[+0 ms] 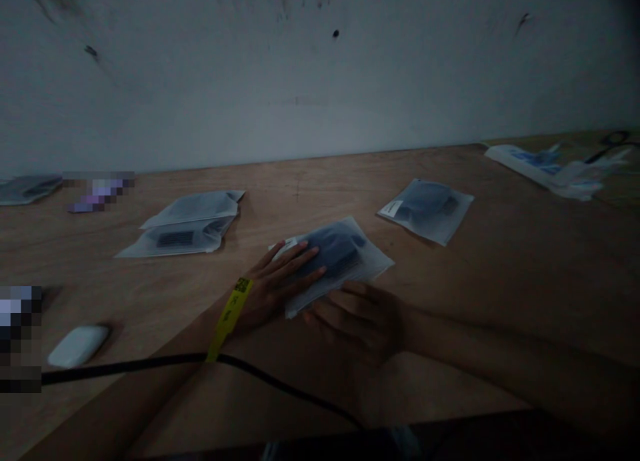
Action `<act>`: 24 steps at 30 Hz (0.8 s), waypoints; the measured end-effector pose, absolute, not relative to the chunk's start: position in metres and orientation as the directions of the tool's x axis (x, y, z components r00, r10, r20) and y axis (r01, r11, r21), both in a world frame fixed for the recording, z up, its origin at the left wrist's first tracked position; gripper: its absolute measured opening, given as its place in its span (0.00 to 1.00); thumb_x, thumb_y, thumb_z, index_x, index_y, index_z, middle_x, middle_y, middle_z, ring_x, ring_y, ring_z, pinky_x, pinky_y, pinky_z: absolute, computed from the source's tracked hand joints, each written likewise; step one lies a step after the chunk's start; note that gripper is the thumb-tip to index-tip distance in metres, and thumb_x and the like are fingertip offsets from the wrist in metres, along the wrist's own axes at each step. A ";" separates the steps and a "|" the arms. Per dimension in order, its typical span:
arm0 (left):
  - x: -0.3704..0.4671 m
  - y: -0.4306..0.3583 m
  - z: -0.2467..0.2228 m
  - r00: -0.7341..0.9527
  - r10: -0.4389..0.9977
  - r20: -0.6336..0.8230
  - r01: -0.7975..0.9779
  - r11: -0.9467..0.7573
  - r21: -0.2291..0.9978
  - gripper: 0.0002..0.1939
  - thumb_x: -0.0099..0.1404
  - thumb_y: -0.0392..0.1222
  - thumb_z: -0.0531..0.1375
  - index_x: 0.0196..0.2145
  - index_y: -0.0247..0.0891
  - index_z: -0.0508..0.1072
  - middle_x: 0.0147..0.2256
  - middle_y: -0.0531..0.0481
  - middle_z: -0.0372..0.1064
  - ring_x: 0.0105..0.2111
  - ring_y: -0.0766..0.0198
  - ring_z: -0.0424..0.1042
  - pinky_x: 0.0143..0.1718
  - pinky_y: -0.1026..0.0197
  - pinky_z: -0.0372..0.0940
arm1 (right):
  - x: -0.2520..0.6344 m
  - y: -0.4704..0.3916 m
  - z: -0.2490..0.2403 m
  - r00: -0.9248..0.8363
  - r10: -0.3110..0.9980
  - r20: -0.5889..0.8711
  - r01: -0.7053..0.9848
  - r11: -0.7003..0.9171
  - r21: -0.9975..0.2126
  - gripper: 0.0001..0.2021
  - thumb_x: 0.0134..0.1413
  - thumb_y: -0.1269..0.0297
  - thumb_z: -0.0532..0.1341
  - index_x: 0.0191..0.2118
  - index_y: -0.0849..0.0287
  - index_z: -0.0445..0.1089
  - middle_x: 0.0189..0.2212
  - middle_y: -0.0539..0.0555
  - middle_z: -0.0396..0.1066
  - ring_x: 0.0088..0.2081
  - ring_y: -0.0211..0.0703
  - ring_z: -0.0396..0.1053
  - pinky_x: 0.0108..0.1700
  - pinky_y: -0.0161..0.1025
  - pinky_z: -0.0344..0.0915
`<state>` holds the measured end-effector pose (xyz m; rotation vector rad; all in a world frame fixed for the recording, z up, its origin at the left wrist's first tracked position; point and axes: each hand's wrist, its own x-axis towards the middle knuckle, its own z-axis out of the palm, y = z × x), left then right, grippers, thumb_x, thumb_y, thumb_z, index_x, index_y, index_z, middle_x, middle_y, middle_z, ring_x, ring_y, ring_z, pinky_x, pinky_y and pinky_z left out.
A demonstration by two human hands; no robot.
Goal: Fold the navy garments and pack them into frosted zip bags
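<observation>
A frosted plastic bag with dark folded contents and a white label lies on the wooden table in front of me. My left hand, with a yellow band at the wrist, rests flat on the bag's left part, fingers stretched out. At the bag's near edge is my right hand, its fingers curled and closed against the edge; shadow partly hides the thumb. Behind and to the right lies a similar labelled bag. Further left are two more such bags, one overlapping the other.
A white rounded case sits at the near left, beside a black cable crossing over my left forearm. Another bag lies at the far left. White plastic packaging and black-handled scissors are at the far right. A wall stands behind.
</observation>
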<state>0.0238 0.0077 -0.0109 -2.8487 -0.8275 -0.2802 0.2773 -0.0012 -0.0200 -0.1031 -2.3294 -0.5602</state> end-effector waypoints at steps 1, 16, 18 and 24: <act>0.024 0.007 -0.012 0.831 0.510 0.224 0.540 -0.835 -0.102 0.30 0.72 0.34 0.54 0.69 0.41 0.52 0.70 0.40 0.43 0.71 0.48 0.41 0.69 0.38 0.42 | 0.271 -0.001 -0.021 -0.734 -0.083 0.674 0.235 0.900 0.366 0.09 0.63 0.68 0.60 0.46 0.61 0.75 0.45 0.54 0.75 0.47 0.43 0.68 0.47 0.42 0.66; 0.022 0.007 -0.014 0.848 0.492 0.196 0.501 -0.865 0.000 0.26 0.71 0.35 0.57 0.64 0.43 0.63 0.71 0.42 0.41 0.71 0.43 0.32 0.68 0.35 0.45 | 0.250 0.003 -0.037 -0.739 -0.001 0.673 0.246 0.931 0.271 0.10 0.64 0.70 0.55 0.38 0.62 0.74 0.39 0.55 0.75 0.45 0.42 0.68 0.50 0.43 0.65; 0.020 0.009 -0.013 0.853 0.487 0.188 0.494 -0.870 0.013 0.28 0.70 0.34 0.58 0.65 0.44 0.61 0.71 0.42 0.40 0.71 0.44 0.32 0.68 0.35 0.45 | 0.254 0.004 -0.034 -0.719 0.010 0.695 0.264 0.929 0.260 0.10 0.64 0.71 0.54 0.36 0.63 0.74 0.38 0.55 0.75 0.44 0.43 0.69 0.49 0.43 0.65; 0.014 0.011 -0.008 0.847 0.511 0.144 0.514 -0.857 0.018 0.34 0.65 0.31 0.61 0.66 0.48 0.59 0.71 0.45 0.40 0.71 0.44 0.35 0.68 0.36 0.45 | 0.269 0.010 -0.031 -0.731 0.000 0.683 0.284 0.909 0.304 0.10 0.64 0.72 0.55 0.35 0.64 0.75 0.36 0.55 0.75 0.44 0.44 0.70 0.48 0.44 0.65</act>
